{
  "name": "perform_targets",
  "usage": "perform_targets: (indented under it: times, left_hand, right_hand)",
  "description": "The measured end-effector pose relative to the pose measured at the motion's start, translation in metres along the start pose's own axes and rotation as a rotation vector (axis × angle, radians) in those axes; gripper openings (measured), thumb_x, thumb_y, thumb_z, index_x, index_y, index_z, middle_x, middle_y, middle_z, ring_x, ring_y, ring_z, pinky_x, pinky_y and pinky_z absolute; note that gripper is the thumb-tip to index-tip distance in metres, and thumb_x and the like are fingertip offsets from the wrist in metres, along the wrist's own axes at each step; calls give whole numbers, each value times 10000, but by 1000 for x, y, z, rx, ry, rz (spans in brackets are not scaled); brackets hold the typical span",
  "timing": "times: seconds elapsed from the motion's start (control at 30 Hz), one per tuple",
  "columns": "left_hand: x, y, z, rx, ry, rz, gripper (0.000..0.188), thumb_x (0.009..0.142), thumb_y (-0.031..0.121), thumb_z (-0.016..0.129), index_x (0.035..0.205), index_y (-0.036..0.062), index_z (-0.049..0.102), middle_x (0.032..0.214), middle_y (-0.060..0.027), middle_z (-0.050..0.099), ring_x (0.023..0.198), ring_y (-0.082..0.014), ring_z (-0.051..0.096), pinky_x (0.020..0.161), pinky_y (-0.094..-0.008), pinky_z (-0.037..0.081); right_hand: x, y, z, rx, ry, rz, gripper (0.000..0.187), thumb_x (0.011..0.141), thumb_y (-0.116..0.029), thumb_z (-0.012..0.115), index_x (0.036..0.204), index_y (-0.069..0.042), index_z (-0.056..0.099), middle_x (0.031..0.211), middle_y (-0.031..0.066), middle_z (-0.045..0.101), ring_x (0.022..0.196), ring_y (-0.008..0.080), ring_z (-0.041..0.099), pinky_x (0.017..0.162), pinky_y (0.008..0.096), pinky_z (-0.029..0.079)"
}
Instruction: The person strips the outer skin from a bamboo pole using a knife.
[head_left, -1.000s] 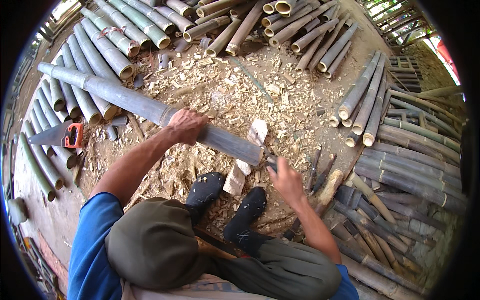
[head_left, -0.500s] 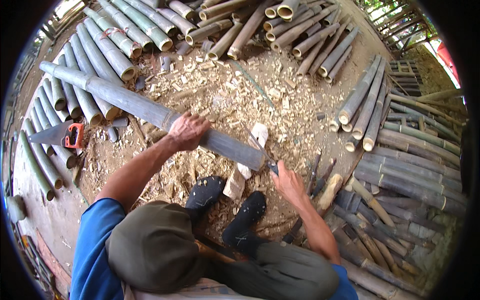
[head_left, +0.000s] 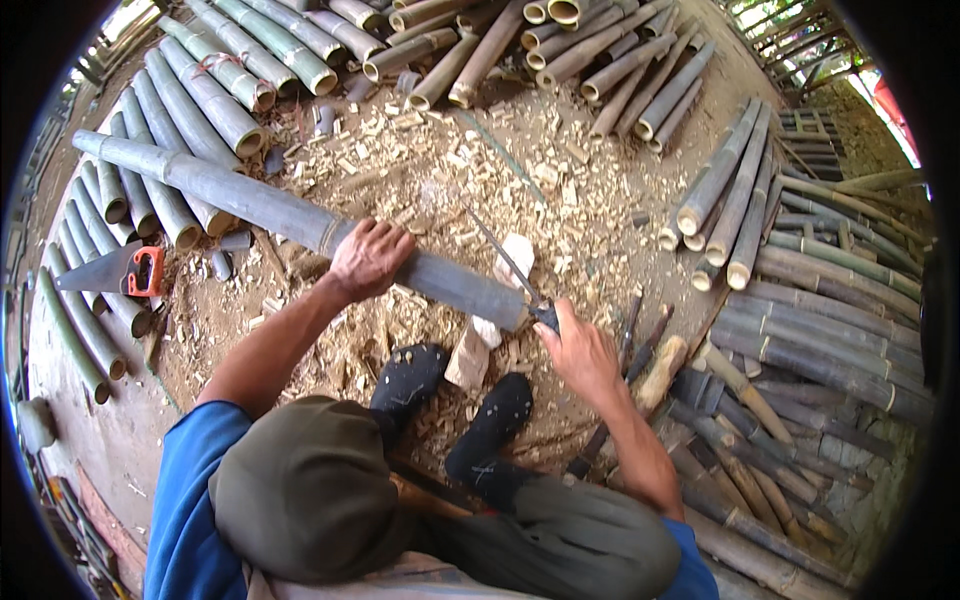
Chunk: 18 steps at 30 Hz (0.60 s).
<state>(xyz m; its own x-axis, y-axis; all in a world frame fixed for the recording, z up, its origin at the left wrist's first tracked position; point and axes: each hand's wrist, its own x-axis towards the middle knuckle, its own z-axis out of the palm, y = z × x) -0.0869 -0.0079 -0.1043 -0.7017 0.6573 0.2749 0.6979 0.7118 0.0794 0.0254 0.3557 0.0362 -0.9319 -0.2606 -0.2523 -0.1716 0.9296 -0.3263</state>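
Observation:
A long grey-green bamboo pole [head_left: 270, 208] slants from the far left down toward my feet. My left hand [head_left: 370, 260] is wrapped over it near its close end, fingers curled round the top. Beneath that end lies a pale wood block [head_left: 468, 360], partly hidden by the pole. My right hand [head_left: 585, 355] grips the dark handle of a long-bladed knife [head_left: 500, 252], just right of the pole's cut end. Its narrow blade points up and to the left, over the pole's far side. Whether the blade touches the bamboo I cannot tell.
Pale wood chips [head_left: 500, 170] cover the ground. Bamboo poles [head_left: 215, 105] lie at the far left, beside an orange-handled saw [head_left: 125, 272]. Cut lengths [head_left: 600, 75] are stacked at the back, more bamboo [head_left: 820, 340] on the right. My black-covered feet [head_left: 412, 375] flank the block.
The knife and my right hand have shifted slightly up, and the blade now leans further left. My left hand stays on the pole; the whole view has moved a little.

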Motion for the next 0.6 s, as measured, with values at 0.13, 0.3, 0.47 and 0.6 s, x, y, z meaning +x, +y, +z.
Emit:
perform_targets:
  times: [0.13,0.3,0.47,0.6]
  left_hand:
    - [0,2,-5,19,15,0,400,809,181,681,1178,49,601,1023,-109,656,999,-286,652,933,-454,492]
    - [9,9,0,10,15,20,383,834,196,698,1177,50,614,1070,-115,670,1018,-289,660,954,-460,495]
    - [-5,4,7,107,47,14,430,918,215,606,1307,37,569,1133,-105,645,1084,-265,624,1010,-455,460]
    - [-5,6,7,155,46,-2,433,933,230,595,1328,57,552,1172,-111,634,1126,-263,614,1029,-457,456]
  right_hand:
    - [-6,-26,-10,175,394,-277,310,1095,-262,596,1155,28,504,713,154,666,496,235,639,377,367,495]
    - [-8,52,50,-65,-128,140,308,1099,-265,592,1111,20,476,710,160,667,469,216,604,365,317,493]
    - [0,-20,-17,50,203,-154,299,1076,-229,636,1155,24,498,765,198,707,529,225,663,405,344,537]
    - [-2,-11,-2,163,400,-290,298,1076,-246,635,1126,22,518,778,178,721,549,229,688,412,340,553]
